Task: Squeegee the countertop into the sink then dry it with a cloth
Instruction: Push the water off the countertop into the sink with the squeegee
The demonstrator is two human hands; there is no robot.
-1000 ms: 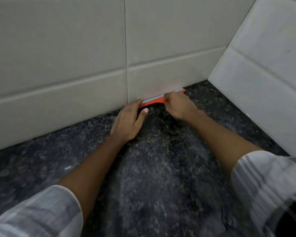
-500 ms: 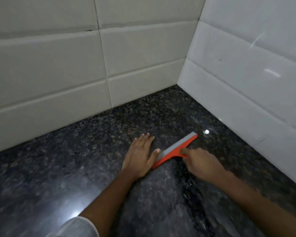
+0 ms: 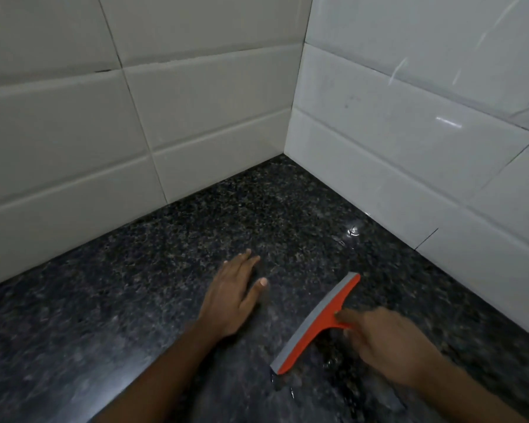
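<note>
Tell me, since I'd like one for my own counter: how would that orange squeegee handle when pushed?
The squeegee looks thin and plastic, so probably light. Its grey edge is likely soft rubber that bends slightly against the countertop. The right hand steers it by a short handle alone, suggesting it glides easily on the wet stone.

Glossy speckled stone countertop [image 3: 196, 239]

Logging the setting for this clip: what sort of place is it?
Probably a kitchen or bathroom counter corner. A dark speckled stone countertop meets white tiled walls, and the right hand holds an orange squeegee. No sink is in view.
</note>
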